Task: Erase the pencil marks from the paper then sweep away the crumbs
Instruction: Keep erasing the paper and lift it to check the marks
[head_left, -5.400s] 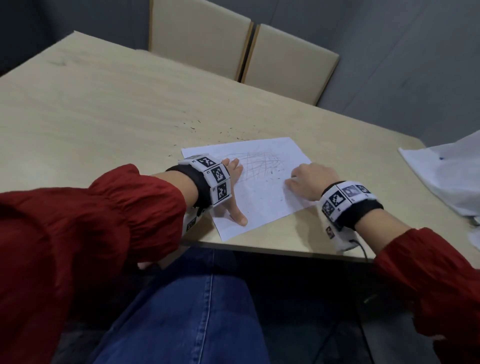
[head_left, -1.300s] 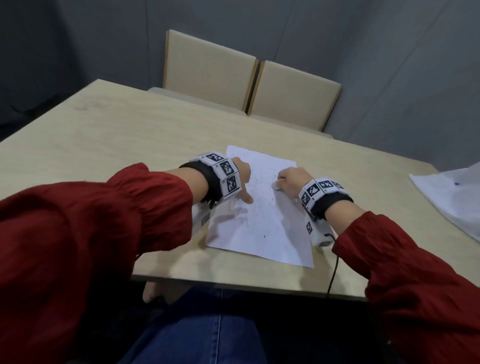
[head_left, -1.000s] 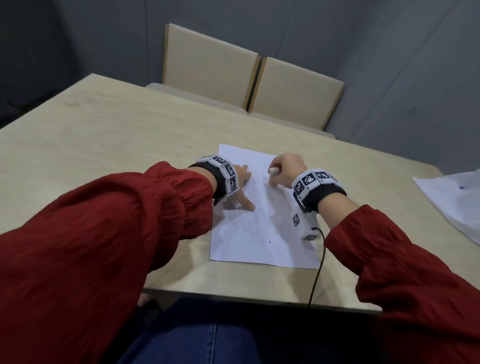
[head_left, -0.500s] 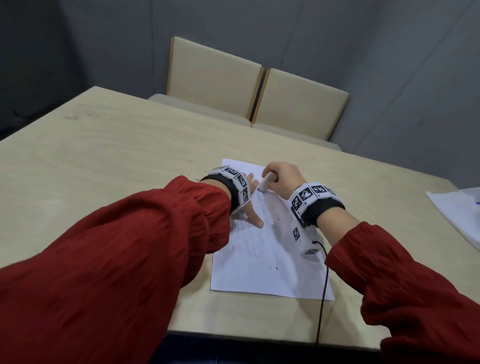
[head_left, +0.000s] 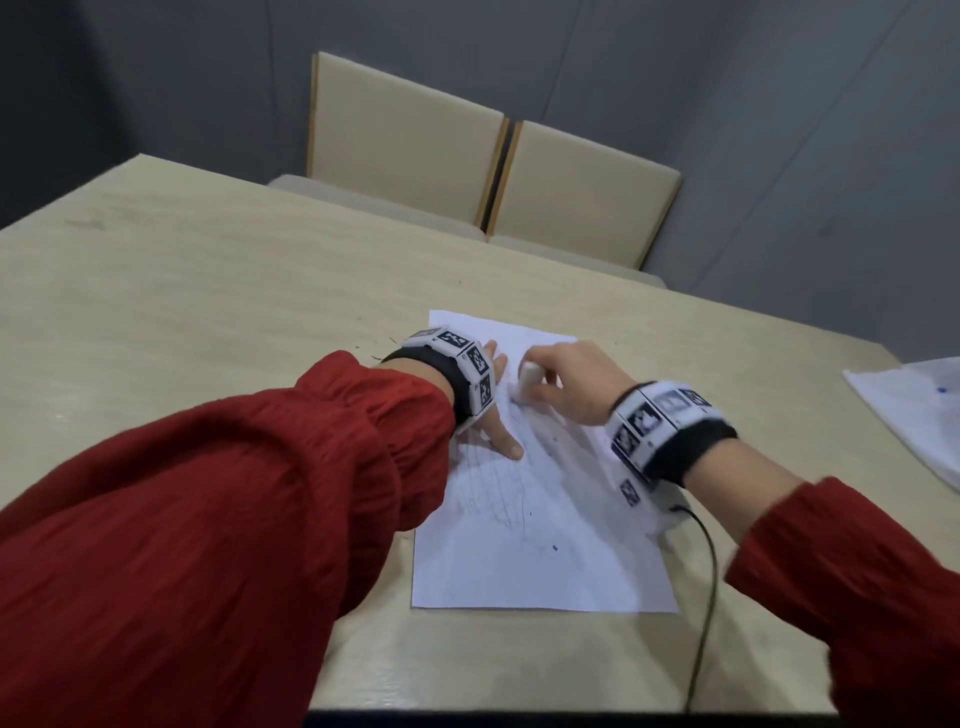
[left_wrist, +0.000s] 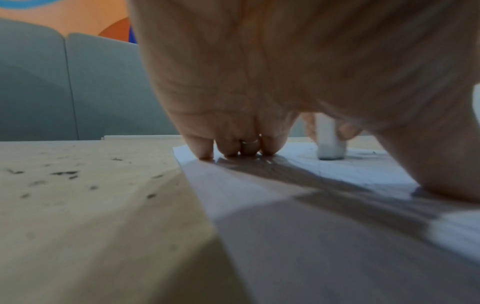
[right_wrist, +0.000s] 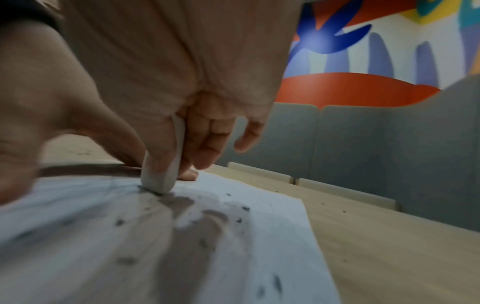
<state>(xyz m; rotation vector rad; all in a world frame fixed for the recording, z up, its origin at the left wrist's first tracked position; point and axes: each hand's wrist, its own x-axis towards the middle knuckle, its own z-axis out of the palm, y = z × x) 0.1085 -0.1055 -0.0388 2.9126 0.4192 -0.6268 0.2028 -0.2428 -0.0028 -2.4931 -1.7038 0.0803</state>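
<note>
The light wooden worktop (head_left: 208, 291) is being covered near its front edge by a white paper (head_left: 540, 566) lying flat. Dark crumbs (left_wrist: 62, 174) are being seen scattered beside the sheet's left edge. More white sheets (head_left: 919, 415) are lying at the far right.

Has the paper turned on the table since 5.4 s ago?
Yes. The paper has turned: its short edge now runs along the table front edge.

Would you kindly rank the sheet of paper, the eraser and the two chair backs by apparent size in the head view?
1. Left chair back and right chair back: too alike to separate, and farther away, so their rank above the paper is unsure.
2. Paper.
3. Eraser, smallest and partly hidden in the right hand.
</note>
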